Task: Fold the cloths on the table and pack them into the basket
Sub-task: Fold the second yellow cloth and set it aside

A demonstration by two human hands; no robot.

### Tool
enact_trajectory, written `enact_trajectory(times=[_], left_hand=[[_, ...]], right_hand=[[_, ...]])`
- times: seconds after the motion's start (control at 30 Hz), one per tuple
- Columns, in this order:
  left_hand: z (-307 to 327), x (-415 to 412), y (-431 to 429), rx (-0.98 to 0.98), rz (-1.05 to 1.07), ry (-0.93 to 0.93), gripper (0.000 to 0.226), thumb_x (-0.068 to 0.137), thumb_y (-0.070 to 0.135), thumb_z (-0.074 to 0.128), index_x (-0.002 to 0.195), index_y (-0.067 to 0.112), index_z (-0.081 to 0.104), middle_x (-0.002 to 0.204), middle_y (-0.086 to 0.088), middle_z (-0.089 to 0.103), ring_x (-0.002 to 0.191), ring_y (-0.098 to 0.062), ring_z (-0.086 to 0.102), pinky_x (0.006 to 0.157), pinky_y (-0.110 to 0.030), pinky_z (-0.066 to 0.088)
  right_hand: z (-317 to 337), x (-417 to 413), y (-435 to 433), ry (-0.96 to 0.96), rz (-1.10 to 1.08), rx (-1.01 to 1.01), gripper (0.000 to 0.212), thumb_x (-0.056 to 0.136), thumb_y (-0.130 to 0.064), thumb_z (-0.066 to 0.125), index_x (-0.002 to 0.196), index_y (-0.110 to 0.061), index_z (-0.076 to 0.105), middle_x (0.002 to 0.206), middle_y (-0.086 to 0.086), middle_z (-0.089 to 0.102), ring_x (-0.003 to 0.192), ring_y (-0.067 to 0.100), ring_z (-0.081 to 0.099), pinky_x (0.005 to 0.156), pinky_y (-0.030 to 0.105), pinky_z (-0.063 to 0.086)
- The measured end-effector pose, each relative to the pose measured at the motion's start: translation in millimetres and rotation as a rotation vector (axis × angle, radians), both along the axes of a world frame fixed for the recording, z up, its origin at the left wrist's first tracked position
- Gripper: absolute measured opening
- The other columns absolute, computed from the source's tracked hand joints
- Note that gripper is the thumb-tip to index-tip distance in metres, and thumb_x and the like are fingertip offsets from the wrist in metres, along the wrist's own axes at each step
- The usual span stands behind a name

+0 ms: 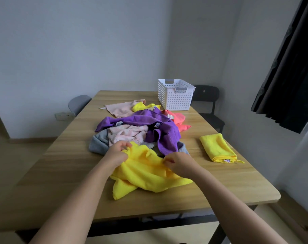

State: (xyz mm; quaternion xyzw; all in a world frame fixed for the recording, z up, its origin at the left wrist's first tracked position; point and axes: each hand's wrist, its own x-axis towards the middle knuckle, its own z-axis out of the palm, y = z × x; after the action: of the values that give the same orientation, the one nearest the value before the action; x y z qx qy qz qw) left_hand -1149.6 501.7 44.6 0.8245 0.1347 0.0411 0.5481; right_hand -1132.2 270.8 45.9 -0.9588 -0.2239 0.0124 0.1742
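Nearby, the left hand (118, 150) and right hand (176, 162) each pinch the yellow cloth's (146, 175) far edge.

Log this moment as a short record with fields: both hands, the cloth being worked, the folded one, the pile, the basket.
left hand: pinches the far edge of the unfolded yellow cloth
right hand: pinches the same edge, further right
folded yellow cloth: on the table, right of the pile
pile: purple cloth, pink cloth, coral cloth, grey cloth and others, all unfolded
white basket: far end of the table, no cloth visible inside
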Motion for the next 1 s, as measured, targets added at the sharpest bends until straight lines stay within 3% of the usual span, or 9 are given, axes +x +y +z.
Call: enact_trajectory(times=[0.07, 0.17, 0.3, 0.47, 0.57, 0.7, 0.83, 0.93, 1.0], left_hand=[[4.6, -2.6, 6.0, -0.202, 0.068, 0.067, 0.032, 0.072, 0.001, 0.053, 0.099, 0.016, 0.061, 0.103, -0.01, 0.056, 0.088, -0.022, 0.051, 0.07, -0.031, 0.042], [14.5, -9.0, 14.4, -0.554, 0.093, 0.177, 0.017, 0.08, 0.03, 0.066, 0.082, 0.013, 0.062, 0.074, -0.011, 0.064, 0.071, -0.025, 0.059, 0.063, -0.032, 0.047], [21.3, -8.3, 20.5, -0.487, 0.066, 0.154, 0.005, 0.086, 0.006, 0.062, 0.088, 0.011, 0.06, 0.079, -0.013, 0.061, 0.07, -0.025, 0.059, 0.06, -0.031, 0.047], [38.7, -12.0, 30.3, -0.29, -0.068, 0.357, 0.016, 0.081, -0.003, 0.052, 0.089, 0.007, 0.061, 0.068, -0.008, 0.054, 0.061, -0.021, 0.052, 0.058, -0.031, 0.045], [46.2, -13.5, 29.6, -0.278, -0.055, 0.375, 0.022, 0.07, -0.004, 0.047, 0.086, 0.009, 0.053, 0.061, -0.006, 0.047, 0.057, -0.021, 0.047, 0.053, -0.027, 0.042], [58.5, -16.4, 22.3, -0.423, -0.062, 0.253, 0.02, 0.077, -0.002, 0.045, 0.09, 0.007, 0.058, 0.071, -0.014, 0.062, 0.07, -0.029, 0.056, 0.064, -0.033, 0.048], [69.8, -12.6, 21.7, -0.502, -0.099, 0.065, 0.027, 0.084, 0.002, 0.059, 0.11, 0.006, 0.063, 0.107, -0.021, 0.065, 0.091, -0.032, 0.062, 0.088, -0.044, 0.048], [75.3, -9.8, 22.0, -0.587, -0.097, -0.036, 0.02, 0.085, 0.004, 0.057, 0.103, 0.004, 0.063, 0.101, -0.018, 0.066, 0.086, -0.028, 0.063, 0.084, -0.039, 0.05], [77.2, -6.7, 24.2, -0.67, -0.072, -0.072, 0.025, 0.076, 0.008, 0.061, 0.101, 0.005, 0.062, 0.093, -0.018, 0.065, 0.079, -0.026, 0.063, 0.076, -0.035, 0.052]], right_hand=[[5.8, -0.2, -2.5, 0.082, -0.056, 0.258, 0.023, 0.092, -0.023, 0.051, 0.083, -0.005, 0.062, 0.066, -0.003, 0.043, 0.074, 0.02, 0.046, 0.071, 0.038, 0.043], [23.7, -3.8, -6.2, 0.118, -0.113, 0.645, 0.025, 0.093, -0.015, 0.054, 0.076, 0.001, 0.06, 0.064, 0.004, 0.041, 0.057, 0.013, 0.035, 0.055, 0.033, 0.03], [49.3, 0.9, -8.9, 0.066, -0.215, 0.91, 0.027, 0.095, -0.014, 0.051, 0.083, 0.009, 0.06, 0.065, 0.008, 0.04, 0.057, 0.015, 0.034, 0.053, 0.029, 0.026], [72.9, 10.1, -13.9, 0.046, -0.264, 0.917, 0.029, 0.093, -0.011, 0.046, 0.064, -0.012, 0.045, 0.06, 0.001, 0.033, 0.053, 0.012, 0.029, 0.039, 0.017, 0.022], [73.4, 13.9, -16.4, 0.139, -0.29, 0.858, 0.031, 0.094, -0.011, 0.042, 0.064, -0.013, 0.051, 0.062, 0.003, 0.042, 0.058, 0.016, 0.04, 0.049, 0.02, 0.034], [75.4, 20.6, -12.8, 0.295, -0.386, 0.904, 0.025, 0.089, -0.003, 0.037, 0.087, -0.003, 0.061, 0.086, 0.017, 0.059, 0.079, 0.028, 0.057, 0.082, 0.049, 0.052], [83.9, 24.4, -9.0, 0.574, -0.412, 1.19, 0.029, 0.091, -0.02, 0.039, 0.1, -0.001, 0.059, 0.087, 0.016, 0.063, 0.079, 0.025, 0.061, 0.076, 0.036, 0.052], [90.5, 26.7, -5.7, 0.652, -0.345, 1.22, 0.037, 0.09, -0.036, 0.053, 0.113, -0.008, 0.061, 0.106, 0.015, 0.067, 0.093, 0.026, 0.063, 0.081, 0.036, 0.052], [92.2, 28.0, -5.1, 0.583, -0.375, 1.223, 0.029, 0.092, -0.028, 0.058, 0.112, -0.008, 0.059, 0.101, 0.014, 0.066, 0.088, 0.025, 0.063, 0.074, 0.035, 0.054]])
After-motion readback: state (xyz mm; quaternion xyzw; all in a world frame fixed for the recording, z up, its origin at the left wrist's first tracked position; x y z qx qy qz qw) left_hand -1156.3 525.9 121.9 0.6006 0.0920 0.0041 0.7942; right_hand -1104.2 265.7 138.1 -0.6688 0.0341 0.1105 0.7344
